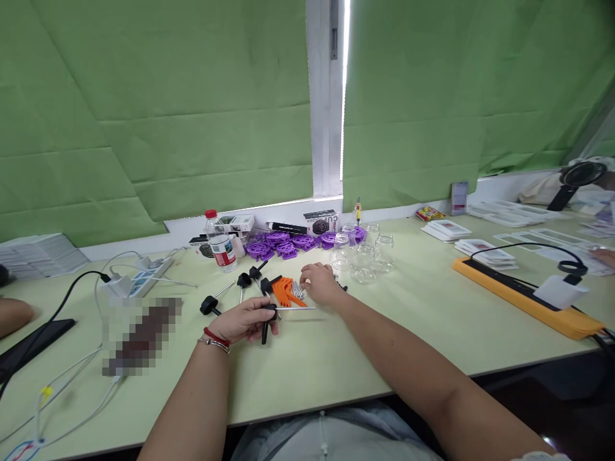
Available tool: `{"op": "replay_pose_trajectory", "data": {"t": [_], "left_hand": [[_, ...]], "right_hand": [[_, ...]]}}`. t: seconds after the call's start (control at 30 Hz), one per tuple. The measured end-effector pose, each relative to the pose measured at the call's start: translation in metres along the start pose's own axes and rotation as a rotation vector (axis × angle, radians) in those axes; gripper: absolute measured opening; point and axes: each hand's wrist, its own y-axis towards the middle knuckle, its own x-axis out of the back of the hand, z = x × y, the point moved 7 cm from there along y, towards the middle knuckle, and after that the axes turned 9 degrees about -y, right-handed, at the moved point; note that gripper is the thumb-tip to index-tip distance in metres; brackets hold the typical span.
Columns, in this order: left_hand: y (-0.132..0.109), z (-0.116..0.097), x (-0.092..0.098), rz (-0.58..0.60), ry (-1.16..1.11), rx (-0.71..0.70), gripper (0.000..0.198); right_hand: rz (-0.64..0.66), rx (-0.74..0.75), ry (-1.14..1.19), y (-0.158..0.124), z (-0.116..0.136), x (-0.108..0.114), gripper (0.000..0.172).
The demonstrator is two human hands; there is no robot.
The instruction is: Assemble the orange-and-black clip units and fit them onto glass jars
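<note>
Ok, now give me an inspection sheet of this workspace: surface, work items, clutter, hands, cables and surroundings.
Surface: pale tabletop with a straight front edge.
Work items: black-handled rod in hand; similar black-ended parts, orange pieces and silver screws nearby.
Clutter: purple pieces, clear glass cups, a red-capped bottle and small boxes toward the back; stacked cards at right.
Hands: left hand holds the rod; right hand is beside the screws, its grip unclear.
Cables: white and black cables at left; black cable arching above the orange power strip at right.
Surroundings: green covering behind the table; another person's hand at the far right edge.
</note>
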Motion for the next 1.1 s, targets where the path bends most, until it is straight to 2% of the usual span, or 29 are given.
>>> {"op": "replay_pose_trajectory", "data": {"t": [0.07,0.17,0.27,0.37,0.47,0.6,0.77,0.9,1.1], "left_hand": [[0.003,0.008,-0.001,-0.025,0.017,0.068,0.033],[0.007,0.016,-0.002,-0.064,0.000,0.114,0.033],[0.009,0.017,-0.003,-0.082,-0.054,0.123,0.036],[0.009,0.017,-0.004,-0.057,-0.091,0.120,0.037],[0.010,0.020,-0.003,-0.019,-0.106,0.107,0.034],[0.012,0.024,-0.001,-0.004,-0.108,0.106,0.028],[0.014,0.022,-0.005,-0.028,-0.073,0.127,0.027],[0.015,0.020,-0.007,-0.066,-0.056,0.135,0.033],[0.016,0.023,-0.004,-0.054,-0.045,0.139,0.034]], "right_hand": [[-0.017,-0.103,0.227,-0.006,-0.007,0.009,0.010],[0.033,-0.365,0.681,-0.026,-0.020,0.012,0.006],[0.089,-0.555,1.065,-0.053,-0.025,0.005,0.008],[0.132,-0.660,1.260,-0.077,-0.028,-0.009,0.012],[0.115,-0.692,1.363,-0.088,-0.030,-0.022,0.015],[0.097,-0.655,1.431,-0.088,-0.027,-0.031,0.019],[0.076,-0.655,1.467,-0.087,-0.025,-0.031,0.024],[0.110,-0.622,1.462,-0.088,-0.021,-0.028,0.026],[0.143,-0.598,1.459,-0.088,-0.017,-0.026,0.024]]}}
